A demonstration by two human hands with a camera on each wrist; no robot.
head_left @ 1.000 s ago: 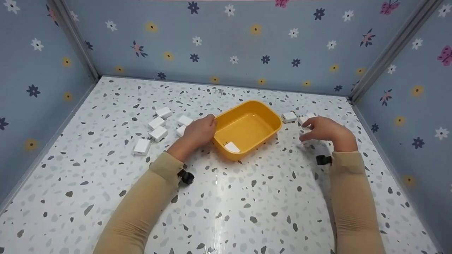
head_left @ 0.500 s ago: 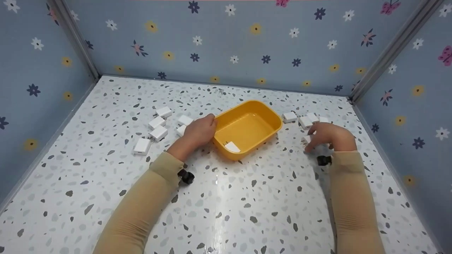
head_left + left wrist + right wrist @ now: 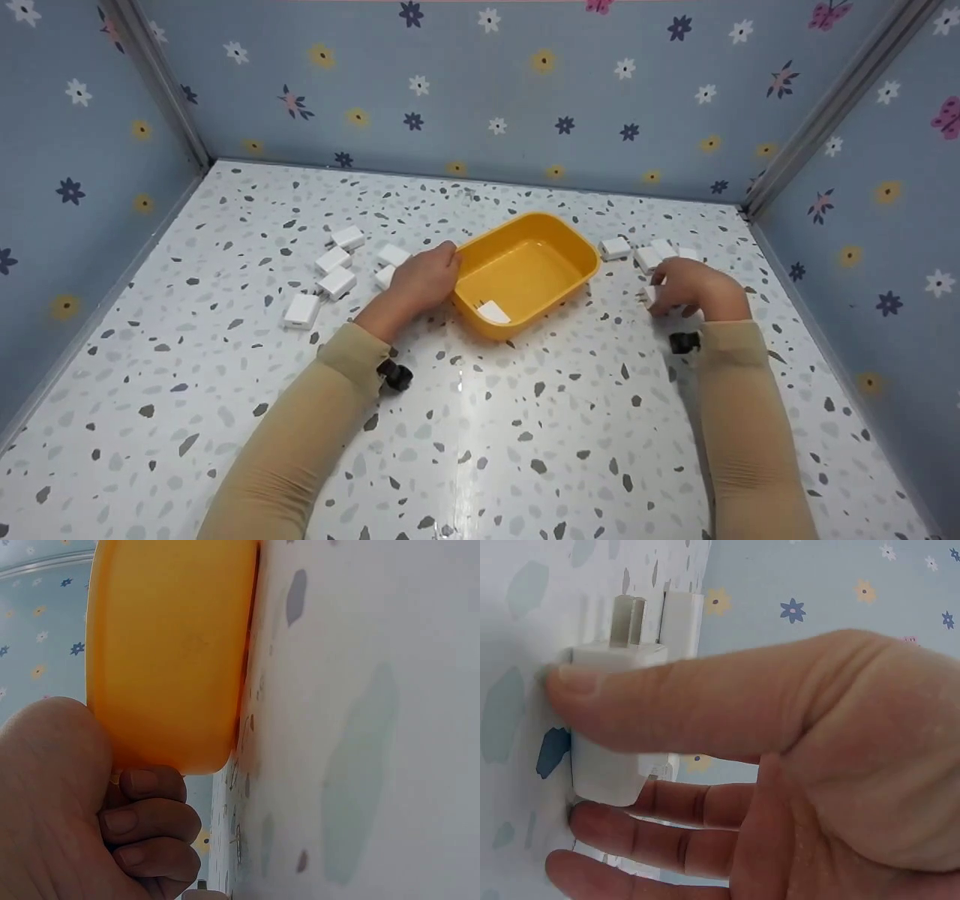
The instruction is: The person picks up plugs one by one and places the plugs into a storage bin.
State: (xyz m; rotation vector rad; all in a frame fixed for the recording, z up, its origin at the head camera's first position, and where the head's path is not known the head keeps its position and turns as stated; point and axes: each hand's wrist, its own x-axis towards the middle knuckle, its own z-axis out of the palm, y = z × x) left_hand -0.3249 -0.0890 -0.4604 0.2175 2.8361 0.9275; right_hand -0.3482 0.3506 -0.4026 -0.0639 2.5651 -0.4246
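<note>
My left hand (image 3: 426, 279) grips the left end of a yellow plastic basin (image 3: 540, 274), its fingers curled at the wall in the left wrist view. Inside the basin, a white charger plug (image 3: 493, 313) lies in the near corner. My right hand (image 3: 697, 289) pinches another white charger plug (image 3: 604, 776) low at the tabletop, with the thumb (image 3: 652, 705) across its side. That plug's metal prongs (image 3: 628, 621) stick out past the thumb. Just beyond this hand lie more white charger plugs (image 3: 647, 259), partly hidden by it.
Several white charger plugs (image 3: 335, 283) lie left of the left hand, some partly behind it. One charger plug (image 3: 615, 249) sits close to the basin's right end. Flower-patterned panels (image 3: 495, 90) wall in the speckled white table (image 3: 540, 435) at the back and both sides.
My right hand has come down from above the right-side plugs, slightly nearer me, and its thumb and fingers have closed on one plug. The left hand and basin have stayed put.
</note>
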